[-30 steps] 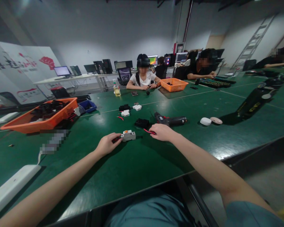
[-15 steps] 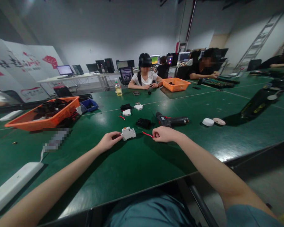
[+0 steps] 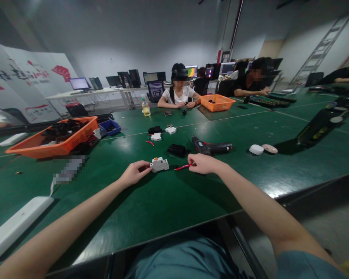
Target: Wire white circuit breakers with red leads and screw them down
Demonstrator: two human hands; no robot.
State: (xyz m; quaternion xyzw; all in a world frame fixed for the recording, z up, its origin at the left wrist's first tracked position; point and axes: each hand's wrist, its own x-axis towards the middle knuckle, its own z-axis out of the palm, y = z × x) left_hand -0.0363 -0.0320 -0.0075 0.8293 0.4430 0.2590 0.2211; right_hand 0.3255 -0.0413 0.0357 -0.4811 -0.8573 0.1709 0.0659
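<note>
Breaker (image 3: 159, 165), white with an orange tab, sits on the green table (image 3: 174, 201) between the two hands. The left hand (image 3: 133, 173) holds its left end, thumb and fingertips (image 3: 144, 167) pinching it while the other fingers curl under. Just right of the breaker, the right hand (image 3: 204, 163) pinches one end of a short red wire (image 3: 182, 167) between thumb and forefinger, the rest of its fingers folded in. The wire's free end points at the breaker, close to it but apart. I judge the likely trouble to be this: the wire is thin and limp, so its tip could bend or glance off the breaker's side. A light grip at one end could also let the breaker swivel or skid on the smooth table if pushed. Both wrists lie low near the table, the left forearm coming in from the lower left and the right from the lower right, elbows back past the table edge. Beyond the breaker lie a black block (image 3: 177, 150) and a drill (image 3: 211, 147); well left of it stands an orange basket (image 3: 52, 141).
</note>
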